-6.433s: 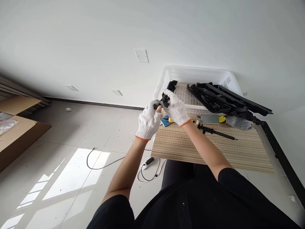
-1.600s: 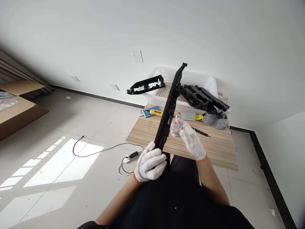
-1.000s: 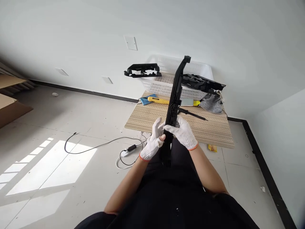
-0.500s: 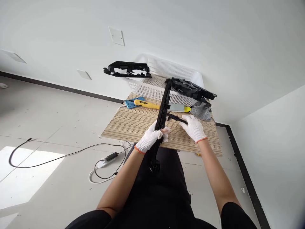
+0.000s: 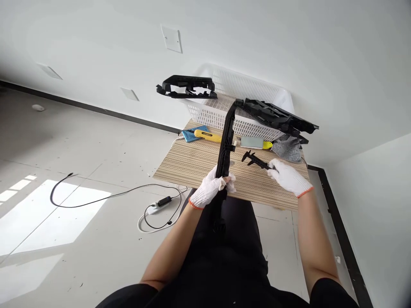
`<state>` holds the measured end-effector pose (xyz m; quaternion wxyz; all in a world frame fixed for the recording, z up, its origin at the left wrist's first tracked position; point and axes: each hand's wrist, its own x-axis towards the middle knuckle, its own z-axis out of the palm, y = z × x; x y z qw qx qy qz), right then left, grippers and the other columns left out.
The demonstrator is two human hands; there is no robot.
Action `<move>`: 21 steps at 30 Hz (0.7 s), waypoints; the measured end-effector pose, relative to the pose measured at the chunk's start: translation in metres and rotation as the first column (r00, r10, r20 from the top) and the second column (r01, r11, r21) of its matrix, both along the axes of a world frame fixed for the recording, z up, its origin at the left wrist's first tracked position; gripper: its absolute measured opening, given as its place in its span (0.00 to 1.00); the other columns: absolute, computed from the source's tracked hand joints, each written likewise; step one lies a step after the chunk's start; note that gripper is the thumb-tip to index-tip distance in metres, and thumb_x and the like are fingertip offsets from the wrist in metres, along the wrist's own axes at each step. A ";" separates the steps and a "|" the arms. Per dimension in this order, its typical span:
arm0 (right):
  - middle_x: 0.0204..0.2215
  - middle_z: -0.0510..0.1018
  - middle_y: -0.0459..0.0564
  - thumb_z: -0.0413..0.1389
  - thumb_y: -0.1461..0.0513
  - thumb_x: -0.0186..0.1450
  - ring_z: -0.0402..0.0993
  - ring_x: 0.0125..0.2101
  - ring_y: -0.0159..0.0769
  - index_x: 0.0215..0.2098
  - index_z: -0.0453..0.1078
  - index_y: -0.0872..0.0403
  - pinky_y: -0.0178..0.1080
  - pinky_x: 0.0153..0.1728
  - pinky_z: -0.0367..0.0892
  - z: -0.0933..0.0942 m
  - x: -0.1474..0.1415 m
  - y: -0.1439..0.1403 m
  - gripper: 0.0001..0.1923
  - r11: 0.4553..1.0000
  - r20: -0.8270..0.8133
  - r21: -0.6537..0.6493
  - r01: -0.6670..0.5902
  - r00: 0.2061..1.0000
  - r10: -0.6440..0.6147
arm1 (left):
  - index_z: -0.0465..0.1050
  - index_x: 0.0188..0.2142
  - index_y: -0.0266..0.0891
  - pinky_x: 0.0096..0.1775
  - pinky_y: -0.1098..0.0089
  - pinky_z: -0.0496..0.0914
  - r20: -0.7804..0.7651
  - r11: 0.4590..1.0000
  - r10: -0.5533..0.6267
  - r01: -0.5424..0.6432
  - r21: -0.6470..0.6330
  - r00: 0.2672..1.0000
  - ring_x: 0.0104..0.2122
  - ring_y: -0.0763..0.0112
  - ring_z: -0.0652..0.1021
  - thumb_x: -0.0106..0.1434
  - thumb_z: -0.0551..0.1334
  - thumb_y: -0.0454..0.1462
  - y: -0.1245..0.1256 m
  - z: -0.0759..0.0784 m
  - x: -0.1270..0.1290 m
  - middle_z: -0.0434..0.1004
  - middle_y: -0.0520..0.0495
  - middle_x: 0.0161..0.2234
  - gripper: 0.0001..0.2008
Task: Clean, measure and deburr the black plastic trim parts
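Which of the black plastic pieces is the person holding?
The long narrow strip: the left hand grips its lower part. The frame-shaped piece sits untouched on the basket rim, and the stacked pieces lie across the basket.

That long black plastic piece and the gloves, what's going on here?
A person in white work gloves sits at a small striped table. The left hand grips a long black plastic part near its lower end, its top leaning toward a white basket. The right hand is closed on the end of a black caliper on the table. More black parts lie across the basket, and a yellow utility knife lies beside it.
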<state>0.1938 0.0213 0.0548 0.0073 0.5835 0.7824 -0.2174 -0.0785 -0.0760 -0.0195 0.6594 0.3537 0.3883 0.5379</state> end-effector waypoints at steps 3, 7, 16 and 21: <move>0.33 0.83 0.46 0.50 0.54 0.74 0.78 0.30 0.36 0.48 0.69 0.49 0.39 0.36 0.69 0.016 0.006 -0.015 0.10 0.984 -0.188 0.135 0.118 0.978 -0.091 | 0.65 0.68 0.37 0.32 0.65 0.75 0.104 1.000 -0.015 0.015 0.001 0.994 0.24 0.74 0.73 0.64 0.68 0.39 0.001 -0.005 0.001 0.73 0.57 0.26 0.35; 0.31 0.83 0.46 0.58 0.45 0.70 0.78 0.29 0.39 0.43 0.75 0.48 0.41 0.34 0.69 0.043 -0.011 -0.030 0.17 0.838 -0.215 0.520 0.163 0.975 -0.057 | 0.63 0.69 0.37 0.27 0.69 0.73 0.142 0.998 -0.053 0.048 0.035 0.988 0.21 0.79 0.69 0.61 0.70 0.38 0.002 -0.016 0.002 0.71 0.58 0.27 0.38; 0.29 0.83 0.56 0.54 0.35 0.68 0.78 0.29 0.45 0.41 0.80 0.55 0.42 0.29 0.61 0.094 -0.042 0.001 0.33 0.429 0.026 0.903 0.004 0.998 -0.064 | 0.69 0.64 0.37 0.25 0.68 0.73 -0.016 0.970 -0.188 0.188 0.155 0.982 0.19 0.79 0.71 0.60 0.71 0.44 -0.006 -0.028 -0.006 0.73 0.55 0.30 0.34; 0.26 0.79 0.55 0.52 0.35 0.69 0.75 0.29 0.44 0.40 0.79 0.55 0.41 0.28 0.56 0.105 -0.047 0.012 0.34 0.466 0.106 0.884 -0.043 0.988 -0.111 | 0.67 0.64 0.36 0.24 0.67 0.74 -0.037 0.967 -0.196 0.200 0.156 0.980 0.18 0.78 0.71 0.63 0.69 0.43 -0.007 -0.023 -0.006 0.74 0.55 0.30 0.32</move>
